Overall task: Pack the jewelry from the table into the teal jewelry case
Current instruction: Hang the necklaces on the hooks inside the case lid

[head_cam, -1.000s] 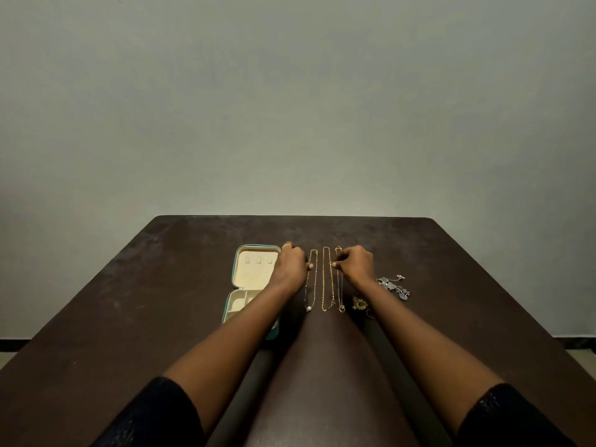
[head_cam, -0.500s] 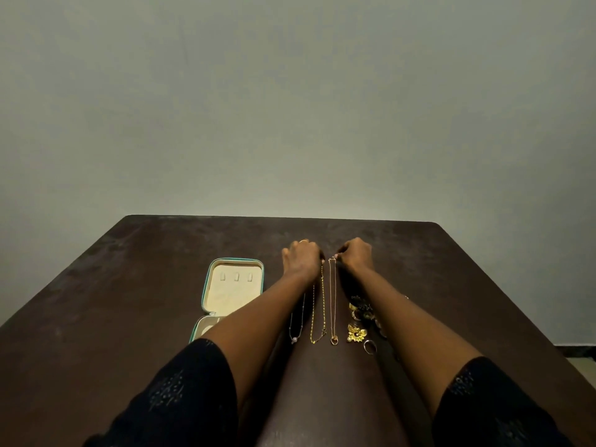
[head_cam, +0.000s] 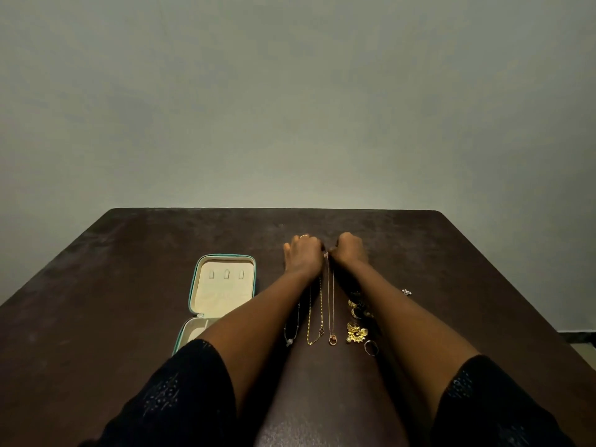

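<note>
Necklace [head_cam: 329, 295] top pinched between both hands, case [head_cam: 222, 285] left

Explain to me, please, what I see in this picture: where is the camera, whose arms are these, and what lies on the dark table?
There is no machine here. A person wears one camera on the head, looking forward and down, so the two bare arms in dark sleeves belong to that person.

On the dark brown wooden table lies an open teal jewelry case with a cream lining, at the left. Three thin chain necklaces lie side by side between the arms. Beside the right arm is a small heap of gold earrings and a plain ring.

The left hand and the right hand meet at the far end of the rose-gold chain with the round pendant. They seem to pinch its clasp, but the fingertips are too small to be sure.
</note>
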Available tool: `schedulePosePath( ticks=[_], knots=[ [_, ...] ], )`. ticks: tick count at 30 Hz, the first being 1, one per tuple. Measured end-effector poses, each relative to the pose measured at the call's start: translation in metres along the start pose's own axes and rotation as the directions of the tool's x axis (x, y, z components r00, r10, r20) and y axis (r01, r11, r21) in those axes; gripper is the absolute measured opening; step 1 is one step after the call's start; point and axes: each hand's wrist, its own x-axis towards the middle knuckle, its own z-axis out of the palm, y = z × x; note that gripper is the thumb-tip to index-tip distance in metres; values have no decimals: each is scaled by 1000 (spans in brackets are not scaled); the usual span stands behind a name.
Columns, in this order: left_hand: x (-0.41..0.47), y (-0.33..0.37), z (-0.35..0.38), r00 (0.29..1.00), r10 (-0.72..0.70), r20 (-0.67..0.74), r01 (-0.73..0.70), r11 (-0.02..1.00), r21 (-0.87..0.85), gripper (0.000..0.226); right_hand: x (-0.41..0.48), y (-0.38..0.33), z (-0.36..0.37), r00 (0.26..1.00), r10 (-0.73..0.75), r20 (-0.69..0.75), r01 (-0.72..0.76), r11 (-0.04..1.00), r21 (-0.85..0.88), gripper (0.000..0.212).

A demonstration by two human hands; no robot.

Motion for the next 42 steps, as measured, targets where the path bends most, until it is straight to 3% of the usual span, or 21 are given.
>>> schedulePosePath(
  ticks=[3,5,11,17,23,26,29,31,33,37,42],
  knots=[
    [1,-1,-4,999,-19,35,23,992,-126,39,-1,2,-13,993,-55,104,37,985,168,18],
    [-1,0,-9,994,-50,93,76,951,-298,44,-6,0,-25,980,-101,171,48,956,290,23],
    [-19,3,-27,992,-12,126,86,798,-597,25,-34,-14,-56,966,-187,180,89,890,448,26],
    [-43,0,-53,998,-53,-40,12,736,-677,20,-65,-28,-82,971,-147,187,-8,766,643,22],
    [-63,3,-87,993,-92,-72,-3,603,-798,18,-93,-47,-103,967,-162,195,-41,658,752,21],
    [-74,9,-106,994,-114,-1,45,406,-913,21,-106,-58,-116,962,-207,177,-3,639,769,23],
    [-86,14,-125,976,-120,180,195,129,-972,33,-116,-70,-131,962,-229,149,15,590,807,22],
    [-93,17,-136,948,-70,312,314,27,-949,47,-122,-78,-142,963,-232,133,34,601,799,20],
    [-99,19,-146,905,-15,424,425,15,-905,57,-127,-85,-151,964,-238,117,59,624,779,20],
    [-108,20,-156,802,98,589,579,113,-808,72,-137,-98,-167,963,-260,76,110,632,767,21],
    [-121,21,-157,687,188,702,687,148,-712,78,-149,-108,-175,958,-279,61,120,587,800,23]
  ],
)
